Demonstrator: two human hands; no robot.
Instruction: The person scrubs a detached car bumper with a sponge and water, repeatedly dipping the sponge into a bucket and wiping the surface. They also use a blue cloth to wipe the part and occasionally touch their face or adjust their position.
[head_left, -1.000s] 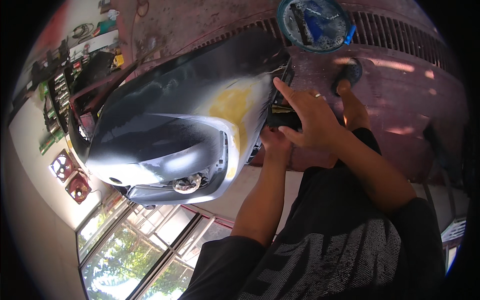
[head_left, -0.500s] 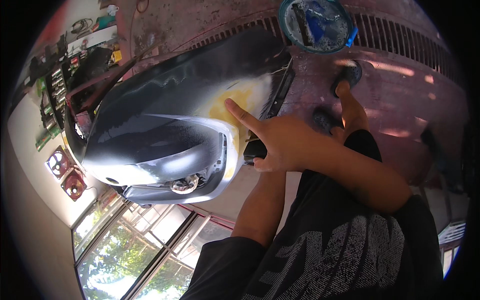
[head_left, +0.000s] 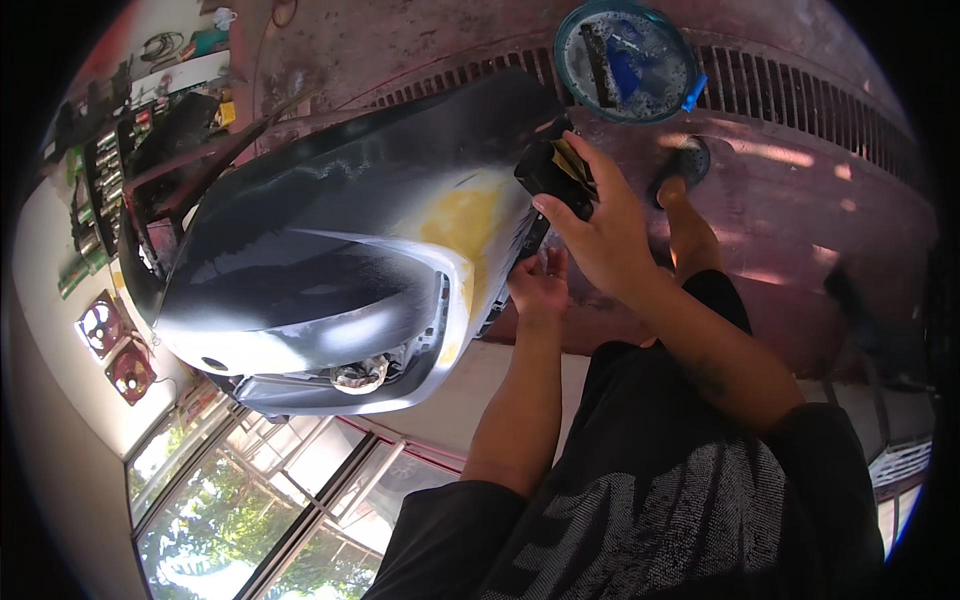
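Observation:
A dark grey car bumper (head_left: pixel 330 190) lies to the left, with a yellow filler patch (head_left: pixel 462 215) ringed by pale sanded paint near its right end. My right hand (head_left: pixel 610 215) grips a black block, seemingly a sanding block (head_left: pixel 553 178), with a brownish sheet folded along its side. The block is held over the bumper's right edge; whether it touches is unclear. Below it, my left hand (head_left: pixel 538 288) is at the same edge, palm up, fingers loosely curled and apart, with nothing visible in it. The bumper edge partly hides that hand.
A round tub (head_left: pixel 690 95) of sudsy water with a blue cloth (head_left: pixel 625 70) stands beyond the bumper, by a floor drain grate (head_left: pixel 770 85). Shelving with bottles (head_left: pixel 90 190) and two fans (head_left: pixel 130 372) are at the left. A window (head_left: pixel 240 500) fills the lower left.
My right hand has stopped pointing at the yellow patch, moved up and right, and now holds the black block, which was lower before. My left hand has come into view at the bumper edge.

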